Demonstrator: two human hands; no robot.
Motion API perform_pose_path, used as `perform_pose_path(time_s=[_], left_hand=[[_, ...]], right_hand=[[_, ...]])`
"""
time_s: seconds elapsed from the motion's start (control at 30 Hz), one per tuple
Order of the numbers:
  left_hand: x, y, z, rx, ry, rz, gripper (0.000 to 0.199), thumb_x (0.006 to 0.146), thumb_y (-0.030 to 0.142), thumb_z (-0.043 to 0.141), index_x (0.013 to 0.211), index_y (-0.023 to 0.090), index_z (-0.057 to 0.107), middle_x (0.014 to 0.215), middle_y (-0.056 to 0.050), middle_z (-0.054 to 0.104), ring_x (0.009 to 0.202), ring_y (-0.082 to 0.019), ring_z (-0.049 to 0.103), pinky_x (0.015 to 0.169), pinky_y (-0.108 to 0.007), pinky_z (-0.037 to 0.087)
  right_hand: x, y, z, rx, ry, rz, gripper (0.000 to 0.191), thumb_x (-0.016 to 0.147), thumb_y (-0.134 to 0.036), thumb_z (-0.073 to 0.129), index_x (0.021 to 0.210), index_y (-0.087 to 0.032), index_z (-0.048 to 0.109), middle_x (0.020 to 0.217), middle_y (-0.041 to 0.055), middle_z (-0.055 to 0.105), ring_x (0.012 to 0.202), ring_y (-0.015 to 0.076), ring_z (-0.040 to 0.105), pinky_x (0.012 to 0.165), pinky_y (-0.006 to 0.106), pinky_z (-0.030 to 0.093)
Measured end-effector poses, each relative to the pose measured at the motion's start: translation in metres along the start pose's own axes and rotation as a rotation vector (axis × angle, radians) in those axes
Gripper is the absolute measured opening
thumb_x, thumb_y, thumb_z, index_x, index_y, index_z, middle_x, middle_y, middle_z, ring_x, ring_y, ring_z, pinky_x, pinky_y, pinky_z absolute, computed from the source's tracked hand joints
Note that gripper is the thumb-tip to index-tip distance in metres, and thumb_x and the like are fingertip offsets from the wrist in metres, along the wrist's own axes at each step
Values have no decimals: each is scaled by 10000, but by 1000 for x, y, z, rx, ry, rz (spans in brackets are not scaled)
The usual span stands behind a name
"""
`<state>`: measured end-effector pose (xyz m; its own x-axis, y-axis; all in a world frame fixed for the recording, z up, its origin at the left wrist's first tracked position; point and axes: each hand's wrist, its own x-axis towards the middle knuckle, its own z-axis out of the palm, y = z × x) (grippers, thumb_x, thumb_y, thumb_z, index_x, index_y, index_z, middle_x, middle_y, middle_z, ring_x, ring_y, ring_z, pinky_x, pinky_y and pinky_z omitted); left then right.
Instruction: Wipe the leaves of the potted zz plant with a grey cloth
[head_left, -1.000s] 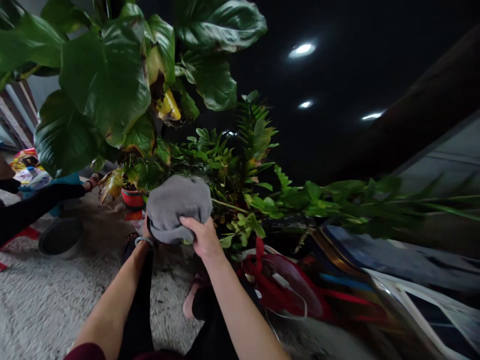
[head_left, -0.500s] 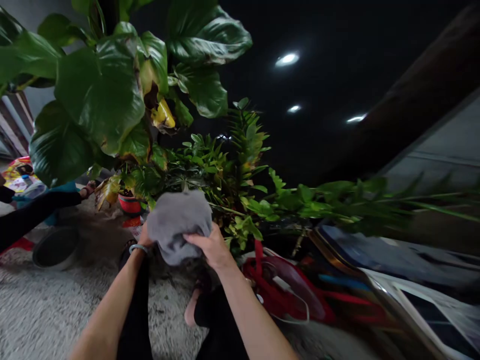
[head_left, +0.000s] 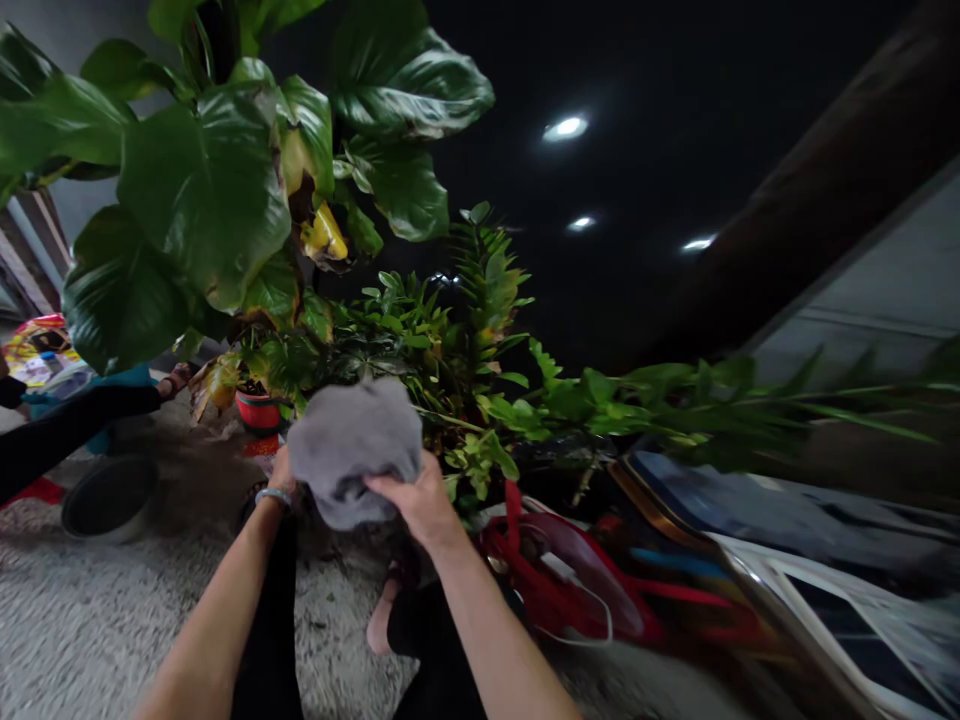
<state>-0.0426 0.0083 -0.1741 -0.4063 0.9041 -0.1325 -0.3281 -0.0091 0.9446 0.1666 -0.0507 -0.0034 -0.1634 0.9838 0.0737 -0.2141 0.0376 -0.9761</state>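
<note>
A soft grey cloth (head_left: 352, 445), bunched into a loose bundle, is held up in front of me between both hands. My right hand (head_left: 424, 498) grips its right side, with the thumb pressed over the near face. At the left edge of the cloth is my left hand (head_left: 283, 475), wearing a bracelet at the wrist; its fingers are hidden behind the fabric. Leafy green plants (head_left: 420, 330) stand just beyond the bundle. Below it, my feet in dark sandals show on the rough ground.
A red pot (head_left: 259, 411) sits under a big-leaved plant (head_left: 202, 190). To the left are a dark basin (head_left: 111, 498) and another person's leg (head_left: 82, 425). On the right lie a red bag (head_left: 577, 570) with a white cable and a white-framed panel (head_left: 832, 610).
The view has shifted slightly. Both hands keep hold of the grey cloth, which has moved a little to the left and hardly changed shape.
</note>
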Motion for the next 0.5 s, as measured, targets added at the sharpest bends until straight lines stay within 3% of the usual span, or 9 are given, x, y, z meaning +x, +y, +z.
perform_pose_path(time_s=[0.07, 0.17, 0.23, 0.33, 0.4, 0.5], left_hand=[[-5, -1, 2, -38, -20, -33, 460, 654, 557, 758, 838, 138, 714, 920, -141, 728, 922, -285, 648, 682, -354, 535], [-12, 3, 4, -75, -80, -73, 553, 632, 580, 777, 959, 137, 718, 1095, -146, 706, 806, -195, 639, 592, -273, 525], [-14, 6, 5, -100, -97, -85, 558, 646, 559, 791, 1014, 144, 728, 1216, -161, 678, 785, -167, 629, 569, -243, 517], [-15, 7, 5, -105, -97, -83, 520, 681, 517, 794, 1054, 157, 751, 1326, -164, 639, 782, -159, 627, 547, -232, 513], [-14, 7, 6, -102, -105, -80, 497, 700, 491, 790, 1070, 161, 761, 1336, -160, 634, 780, -161, 629, 537, -240, 516], [-13, 6, 7, -104, -116, -84, 499, 712, 468, 789, 1099, 155, 760, 1290, -164, 655, 775, -167, 636, 538, -250, 524]], right_hand=[[30, -14, 0, 121, 116, -23, 378, 410, -163, 863, 770, -197, 753, 718, 9, 771, 695, 220, 696, 712, 330, 574], [49, 0, 1, 253, 261, 150, 318, 389, -179, 832, 679, -206, 704, 649, 1, 750, 644, 223, 691, 670, 352, 581], [30, 26, 0, 256, 293, 266, 273, 396, -191, 827, 629, -216, 687, 640, 17, 752, 639, 239, 702, 656, 367, 585], [-19, 56, -8, 229, 253, 345, 237, 424, -223, 850, 611, -241, 706, 698, 46, 780, 680, 282, 728, 685, 396, 595], [-37, 55, -17, 226, 218, 330, 248, 445, -236, 868, 652, -252, 733, 734, 50, 790, 704, 293, 735, 707, 406, 598], [-18, 26, -31, 295, 283, 123, 389, 448, -206, 879, 818, -227, 761, 827, 49, 800, 801, 283, 744, 792, 413, 599]])
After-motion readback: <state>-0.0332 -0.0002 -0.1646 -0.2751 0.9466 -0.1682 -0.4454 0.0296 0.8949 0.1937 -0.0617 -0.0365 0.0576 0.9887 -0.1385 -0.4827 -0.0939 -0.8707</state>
